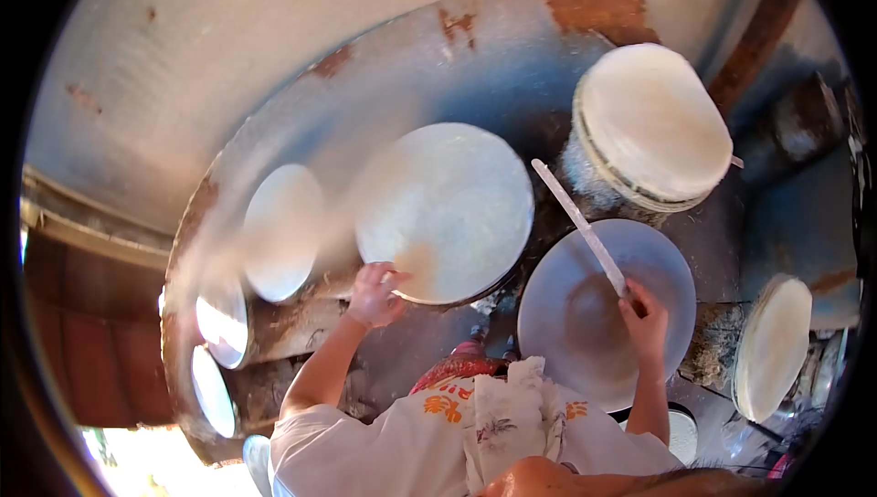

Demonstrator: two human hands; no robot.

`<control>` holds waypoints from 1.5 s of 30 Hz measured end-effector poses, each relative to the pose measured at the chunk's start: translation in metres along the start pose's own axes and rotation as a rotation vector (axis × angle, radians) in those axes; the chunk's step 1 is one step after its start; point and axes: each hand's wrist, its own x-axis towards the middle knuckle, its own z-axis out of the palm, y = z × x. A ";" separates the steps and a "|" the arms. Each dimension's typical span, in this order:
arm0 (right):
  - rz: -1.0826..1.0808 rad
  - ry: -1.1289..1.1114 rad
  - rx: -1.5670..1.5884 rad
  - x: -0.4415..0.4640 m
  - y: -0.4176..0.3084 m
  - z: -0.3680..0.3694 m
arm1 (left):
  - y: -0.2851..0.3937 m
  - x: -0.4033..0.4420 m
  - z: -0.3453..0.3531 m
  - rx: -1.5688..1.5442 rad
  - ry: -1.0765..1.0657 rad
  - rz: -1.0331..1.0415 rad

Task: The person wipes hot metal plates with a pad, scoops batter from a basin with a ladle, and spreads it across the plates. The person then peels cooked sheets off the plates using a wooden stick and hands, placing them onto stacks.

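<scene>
My right hand (645,311) grips one end of a long flat white stick (585,232), which slants up and to the left over a wide grey round pan (548,301). The pan's middle has a brownish patch. My left hand (375,294) is at the lower left edge of a pale round plate (457,195), its fingers partly bent and apart, with nothing seen in them. A tan patch shows on the plate beside the fingertips.
A stack of round off-white sheets (653,122) stands at the upper right. Another pale round stack (775,346) is at the right. More round plates (283,232) line the left side under a curved metal wall (365,86). Haze blurs the left part.
</scene>
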 end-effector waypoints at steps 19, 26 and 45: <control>0.168 -0.153 -0.087 -0.073 -0.121 0.219 | -0.050 -0.643 -0.081 0.658 0.645 -1.488; 0.055 -0.134 -0.261 0.004 -0.156 0.281 | -0.086 -0.653 -0.073 0.055 0.713 -1.932; 0.194 -0.829 0.419 -0.355 -0.221 0.362 | 0.101 -0.921 -0.039 -1.209 1.507 -2.140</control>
